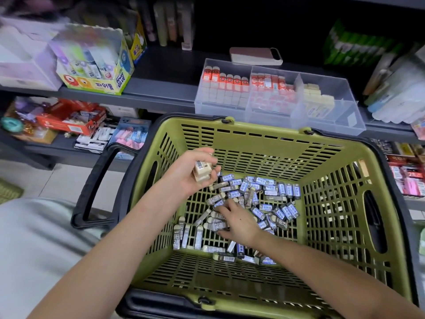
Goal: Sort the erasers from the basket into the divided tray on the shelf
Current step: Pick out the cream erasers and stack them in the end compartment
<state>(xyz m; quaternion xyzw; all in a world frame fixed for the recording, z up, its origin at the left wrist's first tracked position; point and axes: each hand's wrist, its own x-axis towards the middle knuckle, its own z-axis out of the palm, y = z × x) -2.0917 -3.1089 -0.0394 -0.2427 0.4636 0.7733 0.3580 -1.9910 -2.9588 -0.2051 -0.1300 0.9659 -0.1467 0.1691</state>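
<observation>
Room: shop aisle, dark grey shelf [165,72] in front, pale tiled floor [59,178] below.
Tray: clear divided tray [340,116] on the shelf edge, three compartments part-filled, the rightmost bare.
Basket: green basket [264,132] just below the tray, sleeved erasers [264,199] strewn over its bottom.
Left hand [190,178]: raised, fingers curled round cream erasers [202,171].
Right hand [239,221]: fingers down among the pile; whether it pinches one, I cannot tell.
Nearby: glue box [96,72] at left, phone [255,56] behind the tray.
</observation>
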